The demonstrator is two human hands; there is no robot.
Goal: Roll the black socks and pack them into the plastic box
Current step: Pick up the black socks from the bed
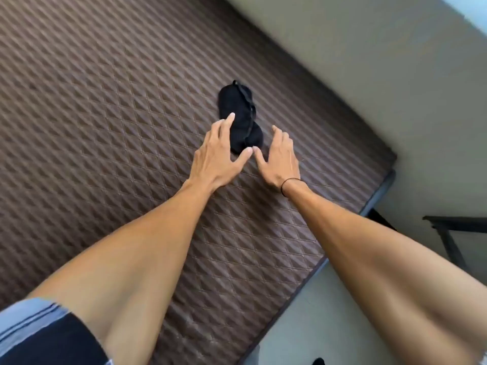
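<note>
A pair of black socks [239,114] lies flat on a brown quilted mattress [105,101], running away from me. My left hand [216,156] rests at the socks' near left edge, fingers spread, fingertips touching the fabric. My right hand [279,156] sits just right of the near end, fingers apart, its thumb close to my left thumb. Neither hand grips the socks. No plastic box is in view.
The mattress ends at a dark edge [379,196] on the right, beyond which is a pale floor [369,75]. A dark frame [453,227] stands at the right. A small dark object [317,360] shows at the bottom edge.
</note>
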